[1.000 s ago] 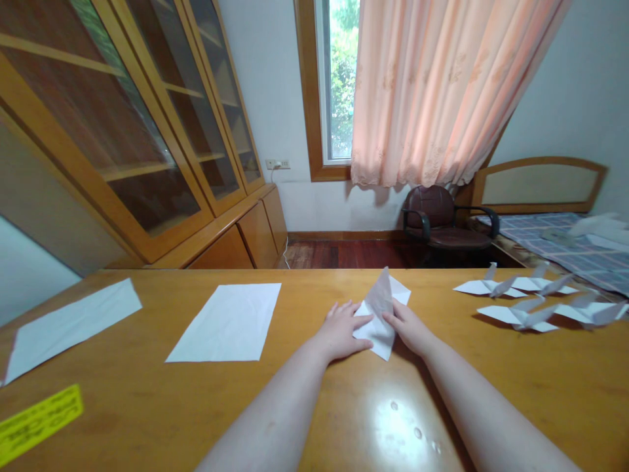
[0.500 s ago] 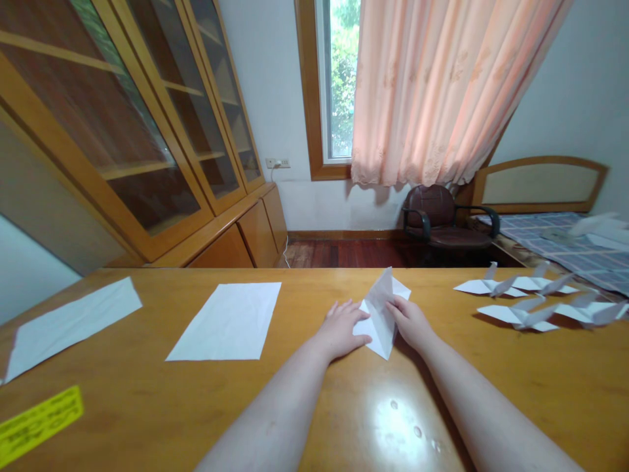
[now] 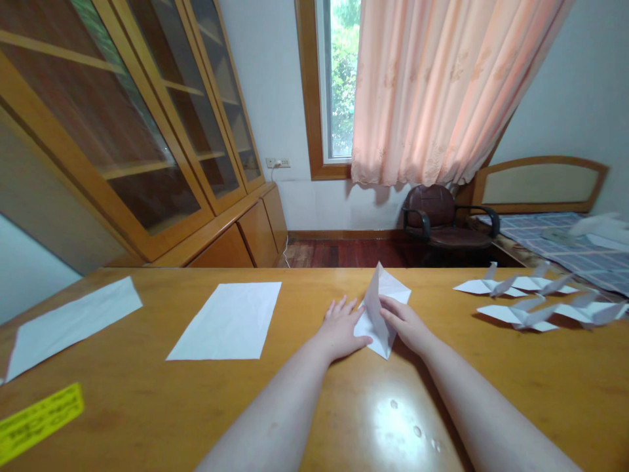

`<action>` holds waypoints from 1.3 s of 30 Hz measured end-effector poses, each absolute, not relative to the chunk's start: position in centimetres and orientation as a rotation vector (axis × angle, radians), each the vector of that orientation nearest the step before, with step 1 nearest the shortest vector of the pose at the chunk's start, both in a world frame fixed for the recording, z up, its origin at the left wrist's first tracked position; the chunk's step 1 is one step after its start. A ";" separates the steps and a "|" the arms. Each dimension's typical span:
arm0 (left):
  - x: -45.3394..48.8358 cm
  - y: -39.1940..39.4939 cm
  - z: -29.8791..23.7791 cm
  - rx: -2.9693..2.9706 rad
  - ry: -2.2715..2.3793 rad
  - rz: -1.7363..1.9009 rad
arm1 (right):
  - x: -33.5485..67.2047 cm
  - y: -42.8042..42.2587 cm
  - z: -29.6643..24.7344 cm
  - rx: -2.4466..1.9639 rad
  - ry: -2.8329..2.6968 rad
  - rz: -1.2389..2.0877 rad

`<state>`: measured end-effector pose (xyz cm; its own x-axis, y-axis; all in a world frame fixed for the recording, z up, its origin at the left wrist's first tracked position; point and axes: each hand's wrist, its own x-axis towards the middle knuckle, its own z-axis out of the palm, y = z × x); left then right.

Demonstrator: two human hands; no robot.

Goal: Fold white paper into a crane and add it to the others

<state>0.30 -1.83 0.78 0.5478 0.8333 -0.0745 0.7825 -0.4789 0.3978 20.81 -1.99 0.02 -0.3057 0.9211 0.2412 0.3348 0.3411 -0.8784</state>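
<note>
A white folded paper (image 3: 376, 331) lies on the wooden table in front of me, with one pointed flap (image 3: 375, 298) standing up from it. My left hand (image 3: 340, 328) rests flat at its left edge, fingers spread, with thumb and fingertips touching the paper. Fingers of my right hand (image 3: 401, 321) are bent together at the right side of the raised flap and grip it; part of this hand's grip is hard to see. Beyond the fingers, the paper's far right corner lies spread on the table.
Several folded paper cranes (image 3: 521, 314) stand at the table's right. To the left lie a flat white sheet (image 3: 228, 321), another white sheet (image 3: 73, 324) and a yellow label (image 3: 42, 419). Past the far edge are a brown chair (image 3: 437, 216), a bed (image 3: 560, 242) and a glass-door cabinet (image 3: 211, 210).
The raised flap has tipped to the left, moved by my right hand, and more of the paper's far right part shows. My left hand stays in almost the same place.
</note>
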 end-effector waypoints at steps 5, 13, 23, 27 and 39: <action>0.4 -2.0 1.2 2.395 1.302 0.195 | 20.7 -2.0 -0.3 -1.129 -1.871 0.985; 0.4 -1.9 1.1 2.386 1.284 0.259 | 20.8 -1.7 -1.2 -1.180 -2.021 0.912; 0.4 -2.0 1.7 2.263 1.321 0.405 | 20.4 -2.1 -0.4 -1.195 -2.152 0.784; 0.5 -1.9 1.8 2.168 1.392 0.379 | 20.2 -2.1 -0.2 -1.190 -2.252 0.699; 0.4 -1.3 0.5 2.236 1.396 0.406 | 19.5 -2.9 1.1 -1.203 -2.234 0.727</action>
<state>0.40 -1.33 0.47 0.4386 0.8987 0.0017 0.7596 -0.3717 0.5337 19.46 -2.93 1.15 -0.4865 0.8565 0.1724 0.5910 0.4680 -0.6570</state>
